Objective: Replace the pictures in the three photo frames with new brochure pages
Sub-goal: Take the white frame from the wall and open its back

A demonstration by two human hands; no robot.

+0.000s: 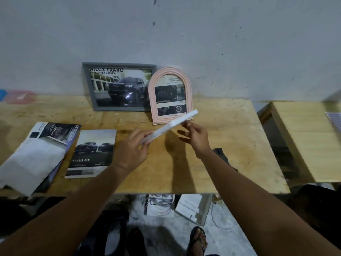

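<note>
The wooden table (230, 145) fills the middle of the view and stands against a pale wall. A second, lighter table (302, 141) stands apart from it at 3 o'clock.

On the main table, at 11 o'clock, a grey frame (88, 87) leans on the wall and holds a picture of a dark truck. At 9 o'clock lies an open folded brochure (27, 156). Just beside it, on its 3 o'clock side, lies a loose brochure page (92, 152) showing two trucks. A pink arched frame (152, 100) stands upright at 12 o'clock, overlapping the grey frame's right end.

The white frame (171, 126) is held in the air over the table's centre, in front of the pink frame. It is seen almost edge-on, and its long axis runs from 8 o'clock to 2 o'clock. Its far end crosses the pink frame's lower right corner and hides part of that base.

The left hand (129, 152) grips the 8 o'clock end with its fingers curled round it. The right hand (195, 137) pinches the near edge past the middle between thumb and forefinger. Its other fingers are loosely curled and apart.

On the floor at 6 o'clock, a sandalled foot (198, 239) and some loose papers (160, 206) show.
</note>
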